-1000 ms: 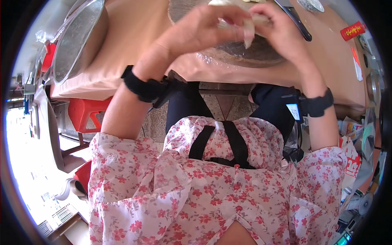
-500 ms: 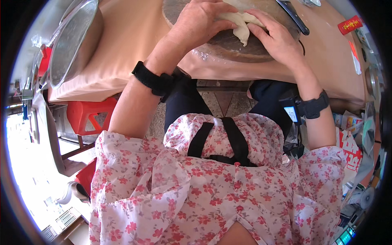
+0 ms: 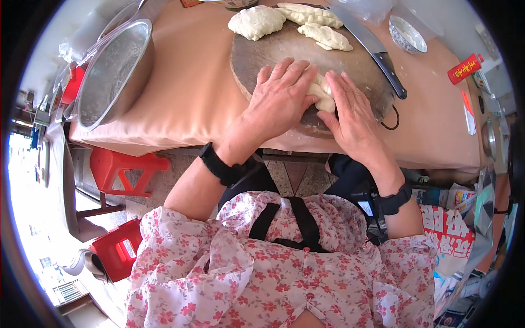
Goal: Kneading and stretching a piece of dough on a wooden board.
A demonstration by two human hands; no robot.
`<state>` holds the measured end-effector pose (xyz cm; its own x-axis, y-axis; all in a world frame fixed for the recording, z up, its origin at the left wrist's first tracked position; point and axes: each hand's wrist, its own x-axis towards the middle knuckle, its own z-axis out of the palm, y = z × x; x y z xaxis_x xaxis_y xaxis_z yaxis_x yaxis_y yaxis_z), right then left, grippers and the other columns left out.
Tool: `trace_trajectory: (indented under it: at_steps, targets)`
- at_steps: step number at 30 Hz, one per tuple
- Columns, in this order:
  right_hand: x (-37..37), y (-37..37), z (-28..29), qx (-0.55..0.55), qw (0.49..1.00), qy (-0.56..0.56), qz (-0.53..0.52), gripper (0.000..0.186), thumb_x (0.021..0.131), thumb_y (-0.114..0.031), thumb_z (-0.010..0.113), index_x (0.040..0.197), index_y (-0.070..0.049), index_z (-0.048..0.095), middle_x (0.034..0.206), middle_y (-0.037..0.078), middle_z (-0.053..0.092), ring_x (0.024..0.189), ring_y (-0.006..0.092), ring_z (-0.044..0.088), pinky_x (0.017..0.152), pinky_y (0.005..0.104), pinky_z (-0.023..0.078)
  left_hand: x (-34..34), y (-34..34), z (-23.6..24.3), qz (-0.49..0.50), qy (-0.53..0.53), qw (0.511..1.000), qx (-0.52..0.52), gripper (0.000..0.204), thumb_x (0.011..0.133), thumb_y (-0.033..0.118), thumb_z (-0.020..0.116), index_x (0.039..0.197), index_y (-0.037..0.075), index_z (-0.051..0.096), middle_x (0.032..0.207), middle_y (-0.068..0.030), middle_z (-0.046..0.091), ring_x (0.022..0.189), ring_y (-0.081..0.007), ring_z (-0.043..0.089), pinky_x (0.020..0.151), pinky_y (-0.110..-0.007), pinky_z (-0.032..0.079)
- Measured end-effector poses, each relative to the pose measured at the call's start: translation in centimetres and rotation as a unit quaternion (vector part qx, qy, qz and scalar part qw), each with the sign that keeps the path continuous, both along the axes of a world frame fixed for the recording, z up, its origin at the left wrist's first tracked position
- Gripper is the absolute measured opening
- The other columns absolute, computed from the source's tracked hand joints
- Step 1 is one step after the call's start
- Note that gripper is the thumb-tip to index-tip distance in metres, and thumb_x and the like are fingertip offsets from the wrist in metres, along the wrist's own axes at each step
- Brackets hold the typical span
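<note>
Between my hands, low on the round wooden board [image 3: 262, 60], lies a pale piece of dough [image 3: 324, 97]. My left hand [image 3: 281, 98] cups its left side, knuckles up, with the thumb against it. Along the right side my right hand [image 3: 350, 109] presses with long fingers, its thumb at the near end. My palms hide part of the piece. Farther back on the board sit a rounded lump of dough [image 3: 257, 23], a long twisted strip [image 3: 311, 15] and a shorter strip [image 3: 326, 37].
A black-handled knife [image 3: 377, 54] lies along the board's right edge. Beyond it stands a patterned bowl [image 3: 406, 37], with a red cylinder-shaped container [image 3: 465, 69] farther right. A large metal basin [image 3: 116, 76] is at left. Red stools [image 3: 126, 169] stand below the table.
The view has shifted, bringing the far side of the board and its dough into sight. The dangling dough piece is now down on the board, gathered between my hands.
</note>
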<state>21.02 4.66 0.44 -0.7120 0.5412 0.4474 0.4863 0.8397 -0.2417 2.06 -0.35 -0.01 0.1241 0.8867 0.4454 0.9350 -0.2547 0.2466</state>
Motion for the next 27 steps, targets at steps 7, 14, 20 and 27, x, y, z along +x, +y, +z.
trace_trajectory:
  at_steps: [7,14,20,27]
  targets:
    - [-0.6,4.4,0.9,-0.044,0.999,-0.017,0.023,0.044,0.092,-0.018,0.059,0.130,0.002,0.049,0.127,0.023,0.056,0.124,0.0380,0.049,0.102,0.0431,0.041,-0.8,3.2,0.6,-0.002,0.011,0.996,-0.085,0.051,0.094,0.032,0.054,0.139,0.010,0.043,0.144,-0.0113,0.042,0.137,-0.0347,0.033,0.110,-0.053,0.028]
    - [-1.5,7.1,0.0,-0.033,0.999,0.010,0.015,0.039,0.096,-0.020,0.050,0.131,-0.003,0.050,0.128,0.021,0.056,0.123,0.0369,0.050,0.102,0.0437,0.042,-2.3,6.7,-0.5,-0.048,0.024,0.998,-0.017,0.048,0.095,0.027,0.053,0.139,0.011,0.043,0.141,-0.0162,0.046,0.134,-0.0343,0.038,0.112,-0.044,0.029]
    - [-1.5,6.8,0.2,-0.026,0.999,-0.007,0.020,0.051,0.094,-0.022,0.054,0.140,-0.003,0.041,0.135,0.023,0.049,0.129,0.0361,0.045,0.107,0.0446,0.034,-2.4,6.4,-0.6,-0.055,0.028,0.998,0.010,0.046,0.091,0.024,0.056,0.131,0.003,0.048,0.126,-0.0194,0.053,0.122,-0.0359,0.046,0.100,-0.046,0.039]
    - [0.0,3.2,-2.2,0.027,0.999,0.021,0.025,0.043,0.095,-0.024,0.055,0.134,-0.007,0.049,0.133,0.015,0.054,0.128,0.0353,0.046,0.105,0.0435,0.039,-1.3,1.5,-1.6,-0.094,0.006,0.995,0.027,0.047,0.092,0.029,0.058,0.134,0.008,0.048,0.132,-0.0163,0.051,0.127,-0.0376,0.043,0.105,-0.045,0.038]
